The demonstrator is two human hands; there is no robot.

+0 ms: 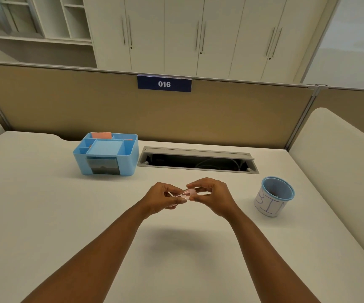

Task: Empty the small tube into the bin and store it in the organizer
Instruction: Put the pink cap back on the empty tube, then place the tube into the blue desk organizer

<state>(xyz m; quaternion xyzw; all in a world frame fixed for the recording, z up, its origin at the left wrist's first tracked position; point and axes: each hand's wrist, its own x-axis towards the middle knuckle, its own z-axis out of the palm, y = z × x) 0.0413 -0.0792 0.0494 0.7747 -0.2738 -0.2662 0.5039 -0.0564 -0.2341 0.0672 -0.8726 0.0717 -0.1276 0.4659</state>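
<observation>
Two labels can be read: "016" on the blue sign (pixel 164 84) and "BIN" on the bin (pixel 274 196). Orange paper is held in the blue organizer (pixel 106 154). The small tube (pixel 184 194) is pinched between left hand (pixel 165 196) and right hand (pixel 215 196), above the desk (pixel 45 204).

Soft, even overhead light; a faint blurred shadow lies on the desk (pixel 187 270) beneath the hands. Wide-angle lens bends the edges; detail slightly soft.
</observation>
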